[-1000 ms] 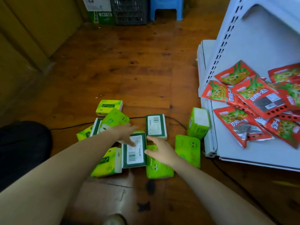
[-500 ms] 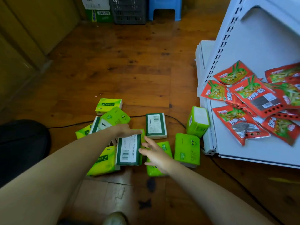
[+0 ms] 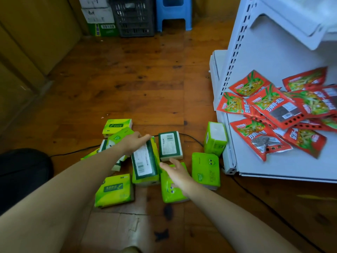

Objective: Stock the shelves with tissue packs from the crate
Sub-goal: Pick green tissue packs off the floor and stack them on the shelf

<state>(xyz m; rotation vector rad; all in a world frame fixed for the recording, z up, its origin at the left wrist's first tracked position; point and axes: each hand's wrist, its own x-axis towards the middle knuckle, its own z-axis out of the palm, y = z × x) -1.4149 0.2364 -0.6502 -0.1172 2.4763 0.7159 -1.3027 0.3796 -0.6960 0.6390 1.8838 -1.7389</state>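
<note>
Gathering step, I think: the left hand (image 3: 135, 143) grips a tissue pack (image 3: 145, 162) (barcode up); the right hand (image 3: 176, 173), fingers relaxed, should probably grasp another.

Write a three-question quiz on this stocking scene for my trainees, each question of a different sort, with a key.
1. True or false: the snack bags lie on the floor.
2. The left hand holds: A) a barcode pack; B) a snack bag; C) nothing.
3. Fill in: the right hand is ____, fingers straight, over a green pack.
Key: 1 false, they lie on the shelf. 2 A. 3 open.
</note>
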